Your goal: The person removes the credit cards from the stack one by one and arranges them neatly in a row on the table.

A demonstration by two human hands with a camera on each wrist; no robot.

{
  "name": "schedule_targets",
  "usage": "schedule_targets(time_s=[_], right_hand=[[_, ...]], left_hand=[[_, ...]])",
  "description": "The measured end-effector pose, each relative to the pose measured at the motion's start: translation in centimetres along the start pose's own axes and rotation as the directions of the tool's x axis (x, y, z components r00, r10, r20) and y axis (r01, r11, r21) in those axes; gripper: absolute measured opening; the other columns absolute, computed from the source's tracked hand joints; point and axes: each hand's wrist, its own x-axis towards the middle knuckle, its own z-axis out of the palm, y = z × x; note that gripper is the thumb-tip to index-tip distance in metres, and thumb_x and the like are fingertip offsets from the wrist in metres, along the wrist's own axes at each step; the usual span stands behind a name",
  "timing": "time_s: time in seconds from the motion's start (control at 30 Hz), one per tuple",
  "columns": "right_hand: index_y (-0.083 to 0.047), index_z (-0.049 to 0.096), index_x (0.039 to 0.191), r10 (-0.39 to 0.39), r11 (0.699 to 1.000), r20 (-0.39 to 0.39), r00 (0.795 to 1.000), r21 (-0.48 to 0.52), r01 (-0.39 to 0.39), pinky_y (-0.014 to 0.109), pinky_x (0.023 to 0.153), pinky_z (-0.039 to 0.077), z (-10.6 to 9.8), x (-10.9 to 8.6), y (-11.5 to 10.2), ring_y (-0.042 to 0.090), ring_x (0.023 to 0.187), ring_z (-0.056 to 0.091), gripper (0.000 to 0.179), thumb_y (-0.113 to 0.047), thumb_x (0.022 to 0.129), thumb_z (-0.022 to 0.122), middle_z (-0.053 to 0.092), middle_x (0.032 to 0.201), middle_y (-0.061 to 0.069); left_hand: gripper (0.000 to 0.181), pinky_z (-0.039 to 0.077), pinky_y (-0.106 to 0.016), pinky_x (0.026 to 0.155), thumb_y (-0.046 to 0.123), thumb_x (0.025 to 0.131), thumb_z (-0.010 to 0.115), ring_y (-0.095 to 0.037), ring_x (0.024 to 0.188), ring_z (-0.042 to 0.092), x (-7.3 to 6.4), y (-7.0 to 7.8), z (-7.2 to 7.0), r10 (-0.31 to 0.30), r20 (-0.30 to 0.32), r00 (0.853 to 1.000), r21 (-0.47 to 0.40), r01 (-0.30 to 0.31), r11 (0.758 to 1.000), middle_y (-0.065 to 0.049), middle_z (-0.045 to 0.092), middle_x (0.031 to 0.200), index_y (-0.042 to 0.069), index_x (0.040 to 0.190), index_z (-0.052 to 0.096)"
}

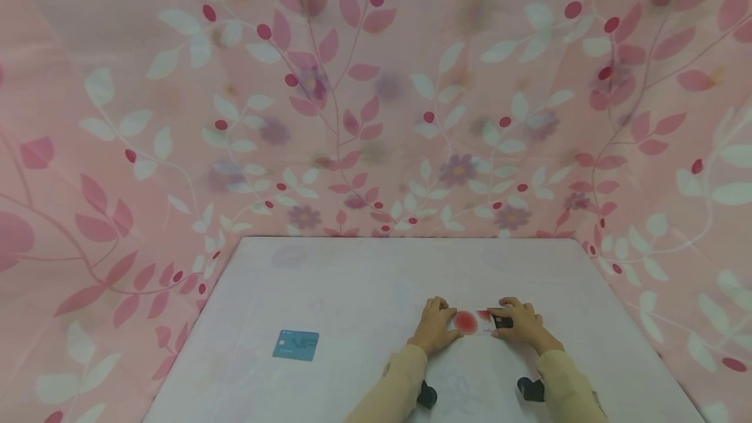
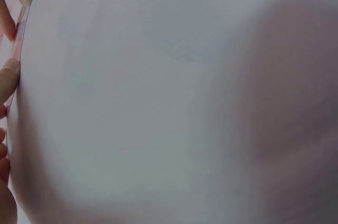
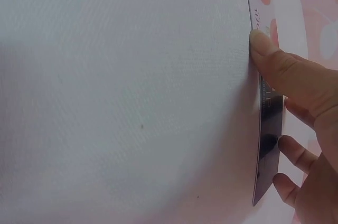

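Observation:
A white card [image 1: 466, 322] with a red circle lies flat on the table between the two hands, in the head view. My left hand [image 1: 436, 326] grips its left end, with thumb and fingers at the near and far edges. At its right side is a black card [image 1: 503, 322], partly covered by my right hand [image 1: 521, 324]. That hand's thumb and fingers span the near and far edges where the white and black parts meet. In the right wrist view the thumb [image 3: 264, 47] presses the edge above the black card [image 3: 269, 134]. The left wrist view catches only fingers at its left border.
A blue card [image 1: 296, 345] lies on the white-covered table [image 1: 352, 273], to the left of both hands. Black straps [image 1: 531, 389] show at the wrists. Pink leaf-patterned cloth [image 1: 352, 116] stands behind the table and at its sides.

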Motion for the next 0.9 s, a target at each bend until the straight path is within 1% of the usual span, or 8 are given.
schedule_targets(time_s=[0.23,0.4,0.63,0.9], right_hand=[[-0.01,0.066,0.119,0.008,1.0,-0.021,1.0,0.02,-0.008,0.06,0.074,0.036,0.14,-0.2,0.08,0.048,0.104,0.041,0.054,-0.032,0.071,0.079,0.048,0.126,0.024],[-0.011,0.064,0.122,0.023,1.0,-0.012,1.0,0.022,-0.023,0.063,0.075,0.036,0.03,-0.23,0.1,0.049,0.105,0.04,0.059,-0.035,0.071,0.079,0.047,0.127,0.025],[-0.009,0.062,0.123,0.015,1.0,-0.003,1.0,0.01,-0.015,0.06,0.073,0.037,0.07,-0.08,0.14,0.048,0.103,0.041,0.061,-0.036,0.071,0.079,0.047,0.126,0.025],[-0.009,0.064,0.121,0.012,1.0,0.001,1.0,0.013,-0.012,0.06,0.075,0.037,0.09,0.14,0.07,0.048,0.103,0.04,0.056,-0.031,0.072,0.079,0.047,0.126,0.027]], left_hand=[[0.044,0.039,-0.023,0.086,0.036,0.077,0.076,-0.015,0.098,0.041,0.32,-0.09,0.32,-0.003,-0.009,1.0,0.013,0.003,1.0,-0.001,0.047,0.102,0.011,0.113,0.068],[0.044,0.038,-0.023,0.086,0.038,0.078,0.075,-0.014,0.099,0.041,0.52,-0.12,0.56,-0.022,0.013,1.0,0.025,0.022,0.999,0.001,0.047,0.102,0.014,0.114,0.068],[0.044,0.038,-0.022,0.086,0.038,0.078,0.075,-0.014,0.098,0.041,0.48,-0.05,0.43,-0.03,0.025,0.999,0.025,0.029,0.999,0.001,0.047,0.101,0.014,0.114,0.068],[0.042,0.037,-0.022,0.085,0.036,0.078,0.075,-0.014,0.096,0.04,0.53,0.11,0.1,-0.008,0.006,1.0,0.035,0.008,0.999,0.0,0.046,0.099,0.013,0.113,0.068]])
